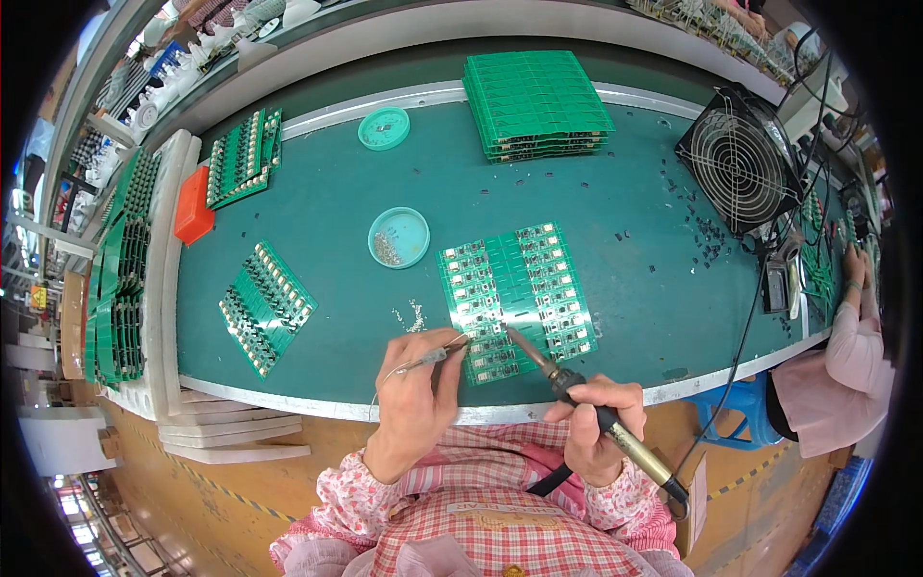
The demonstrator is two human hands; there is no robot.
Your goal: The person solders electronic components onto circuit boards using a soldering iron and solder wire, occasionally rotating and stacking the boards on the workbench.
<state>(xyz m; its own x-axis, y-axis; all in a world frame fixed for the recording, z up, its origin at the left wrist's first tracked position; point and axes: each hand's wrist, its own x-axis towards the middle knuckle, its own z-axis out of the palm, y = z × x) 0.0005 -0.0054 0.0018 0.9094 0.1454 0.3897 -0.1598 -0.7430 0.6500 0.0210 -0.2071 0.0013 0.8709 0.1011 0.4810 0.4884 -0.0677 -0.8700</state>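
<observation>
Pink/wht floral sleeves [357, 490], red/wht chkd apron [586, 546], pale front patch [502, 512] w/ lettering

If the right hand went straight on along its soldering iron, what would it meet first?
With the soldering iron leading, the right hand would probably meet the green circuit board just ahead first; whether iron and board touch is unclear.

The person's left forearm [358, 484] and right forearm [620, 492] extend from the near side. The left grip [415, 399] pinches thumb against fingers, pointing far and right; the right grip [586, 446] curls closed, fingers bent leftward.
</observation>
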